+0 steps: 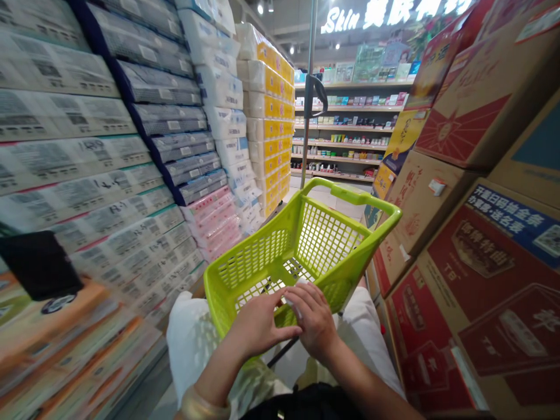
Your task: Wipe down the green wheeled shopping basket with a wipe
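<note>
My left hand (258, 321) and my right hand (312, 318) meet above the near edge of a lime-green plastic shopping basket cart (251, 259). Curled fingers of my right hand close over a small white thing (301, 282), mostly hidden and too small to name. My left thumb and forefinger are spread apart, and their tips reach to my right hand; the other left fingers are largely out of sight. Holes pattern the cart's walls, and its raised handle (359, 195) is on the far side. No goods show inside it.
Stacked tissue packs (266, 128) and wrapped packages (65, 111) line the left. Cardboard cartons (464, 111) rise close on the right. Beyond the cart stand a metal pole (311, 35) with a black bracket and shelves of small products (350, 108). Orange packs (65, 344) are at lower left.
</note>
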Tool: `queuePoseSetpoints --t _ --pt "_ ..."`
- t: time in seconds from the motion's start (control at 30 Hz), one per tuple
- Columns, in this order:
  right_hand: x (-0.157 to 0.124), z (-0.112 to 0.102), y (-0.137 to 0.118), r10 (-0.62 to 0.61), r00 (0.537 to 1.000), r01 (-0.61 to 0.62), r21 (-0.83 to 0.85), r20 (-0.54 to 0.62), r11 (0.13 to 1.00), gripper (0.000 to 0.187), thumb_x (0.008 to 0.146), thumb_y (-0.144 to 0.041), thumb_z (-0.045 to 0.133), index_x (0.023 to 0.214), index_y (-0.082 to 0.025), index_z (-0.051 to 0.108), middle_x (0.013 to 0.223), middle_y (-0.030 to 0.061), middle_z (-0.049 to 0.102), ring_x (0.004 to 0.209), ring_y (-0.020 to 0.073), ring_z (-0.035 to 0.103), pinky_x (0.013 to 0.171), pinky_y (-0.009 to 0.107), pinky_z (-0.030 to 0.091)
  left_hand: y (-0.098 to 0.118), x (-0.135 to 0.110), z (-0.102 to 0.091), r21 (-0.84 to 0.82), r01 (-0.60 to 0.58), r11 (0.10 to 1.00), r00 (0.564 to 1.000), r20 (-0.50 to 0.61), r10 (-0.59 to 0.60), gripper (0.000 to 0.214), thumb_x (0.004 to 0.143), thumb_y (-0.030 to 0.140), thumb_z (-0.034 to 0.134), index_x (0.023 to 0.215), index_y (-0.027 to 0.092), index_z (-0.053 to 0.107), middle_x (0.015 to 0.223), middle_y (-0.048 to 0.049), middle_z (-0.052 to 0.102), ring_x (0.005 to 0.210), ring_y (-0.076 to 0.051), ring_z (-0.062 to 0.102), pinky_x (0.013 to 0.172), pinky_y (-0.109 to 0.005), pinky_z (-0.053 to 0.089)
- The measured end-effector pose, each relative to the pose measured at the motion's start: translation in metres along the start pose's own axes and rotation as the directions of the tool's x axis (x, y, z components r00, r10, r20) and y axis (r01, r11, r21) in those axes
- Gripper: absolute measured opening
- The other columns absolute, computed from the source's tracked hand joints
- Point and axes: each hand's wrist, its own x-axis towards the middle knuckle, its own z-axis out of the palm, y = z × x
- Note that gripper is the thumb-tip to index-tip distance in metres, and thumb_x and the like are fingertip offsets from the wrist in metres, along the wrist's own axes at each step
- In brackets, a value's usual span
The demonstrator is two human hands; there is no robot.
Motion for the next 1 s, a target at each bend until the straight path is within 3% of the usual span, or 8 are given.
queuePoseSetpoints --t 0.07,0.17,0.33,0.4,0.57,0.63,0.8,1.0 --pt "0.001 -0.007 0.018 0.053 0.996 -0.056 -0.052 -0.066 0.997 0.036 0.094 -0.011 0.044 0.123 -0.024 0.062 0.114 0.0066 0.071 0.115 0.0222 0.061 0.106 0.045 0.044 0.006 0.002 0.009 0.063 0.055 0.996 0.998 0.029 -0.057 0.076 0.072 0.048 0.075 0.137 0.021 0.05 0.122 -0.0121 0.067 0.109 -0.032 0.063 0.094 -0.042 0.048" --pt "0.003 -0.011 0.029 0.124 0.982 -0.136 -0.08 -0.144 0.987 0.035 0.094 -0.011 0.045 0.12 -0.024 0.064 0.114 0.0076 0.071 0.117 0.0242 0.06 0.107 0.05 0.043 0.007 0.005 0.019 0.091 0.08 0.993 0.996 0.027 -0.083 0.057 0.079 0.038 0.07 0.132 0.022 0.054 0.123 -0.0114 0.067 0.112 -0.03 0.063 0.096 -0.04 0.047" --pt "0.002 -0.003 0.013 0.045 0.999 -0.045 0.007 0.01 0.999 0.032 0.093 -0.011 0.048 0.119 -0.024 0.064 0.113 0.0057 0.072 0.116 0.0208 0.061 0.108 0.045 0.044 0.005 0.009 0.023 0.108 0.085 0.99 0.995 0.048 -0.09 0.029 0.081 0.032 0.065 0.106 0.019 0.063 0.108 -0.0121 0.071 0.102 -0.03 0.066 0.087 -0.037 0.051" --pt "0.003 -0.005 0.019 0.023 0.999 -0.023 0.002 0.028 1.0 0.032 0.093 -0.011 0.049 0.118 -0.024 0.064 0.114 0.0051 0.072 0.117 0.02 0.061 0.109 0.043 0.043 0.006 0.009 0.023 0.097 0.075 0.992 0.996 0.046 -0.079 0.03 0.081 0.03 0.064 0.108 0.018 0.063 0.109 -0.0124 0.071 0.103 -0.029 0.066 0.088 -0.037 0.051" --pt "0.01 -0.012 0.045 0.15 0.974 -0.166 -0.082 -0.167 0.983 0.03 0.095 -0.014 0.047 0.116 -0.023 0.066 0.112 0.0076 0.072 0.121 0.0238 0.059 0.112 0.052 0.038 0.004 0.008 0.026 0.035 0.031 0.999 0.999 0.025 -0.032 0.042 0.082 0.029 0.064 0.123 0.021 0.059 0.116 -0.0104 0.07 0.108 -0.027 0.064 0.095 -0.035 0.048" --pt "0.009 -0.01 0.037 0.162 0.978 -0.17 -0.053 -0.135 0.984 0.031 0.095 -0.013 0.046 0.116 -0.023 0.066 0.112 0.0074 0.072 0.121 0.0235 0.059 0.112 0.052 0.039 0.003 0.009 0.028 0.048 0.038 0.998 0.999 0.017 -0.039 0.042 0.081 0.029 0.065 0.122 0.021 0.059 0.115 -0.0106 0.07 0.107 -0.027 0.065 0.095 -0.035 0.048" --pt "0.001 -0.003 0.016 0.019 0.998 -0.021 0.036 0.056 0.999 0.035 0.093 -0.01 0.048 0.122 -0.025 0.062 0.116 0.0053 0.071 0.122 0.0202 0.058 0.11 0.045 0.043 0.001 0.009 0.026 0.071 0.043 0.997 0.999 0.019 -0.045 0.029 0.08 0.026 0.064 0.108 0.017 0.064 0.106 -0.0117 0.072 0.1 -0.028 0.066 0.089 -0.034 0.051" --pt "0.011 -0.009 0.041 0.143 0.982 -0.152 -0.071 -0.12 0.986 0.032 0.095 -0.012 0.046 0.118 -0.023 0.064 0.114 0.0076 0.071 0.123 0.025 0.057 0.11 0.053 0.04 0.002 0.006 0.022 0.031 0.029 0.999 1.0 0.005 -0.03 0.038 0.083 0.028 0.062 0.12 0.02 0.062 0.113 -0.0103 0.071 0.107 -0.028 0.065 0.095 -0.037 0.049"
